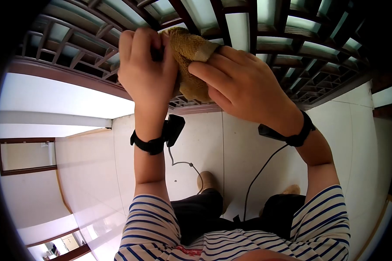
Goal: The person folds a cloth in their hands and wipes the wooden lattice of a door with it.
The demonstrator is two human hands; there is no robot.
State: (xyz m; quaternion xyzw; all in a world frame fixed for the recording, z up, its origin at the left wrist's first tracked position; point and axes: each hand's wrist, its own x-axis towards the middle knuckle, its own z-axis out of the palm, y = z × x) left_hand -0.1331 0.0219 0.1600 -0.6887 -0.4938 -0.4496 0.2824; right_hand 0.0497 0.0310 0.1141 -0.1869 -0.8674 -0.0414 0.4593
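Note:
A brown-yellow cloth (189, 54) is bunched between my two hands, up against a dark wooden lattice screen (222, 21). My left hand (144, 65) has its fingers curled at the cloth's left edge, close to the lattice bars. From the right side, my right hand (246, 80) grips the cloth, thumb and fingers pressed on its folds. The fingertips of both hands are partly hidden by the cloth and the knuckles.
Black bands with small boxes and cables sit on both wrists, the left box (174, 130) hanging inward. Below lies a pale tiled floor (200, 143), with my shoes (210, 180) on it. A white wall and a dark-framed opening (27, 155) are at left.

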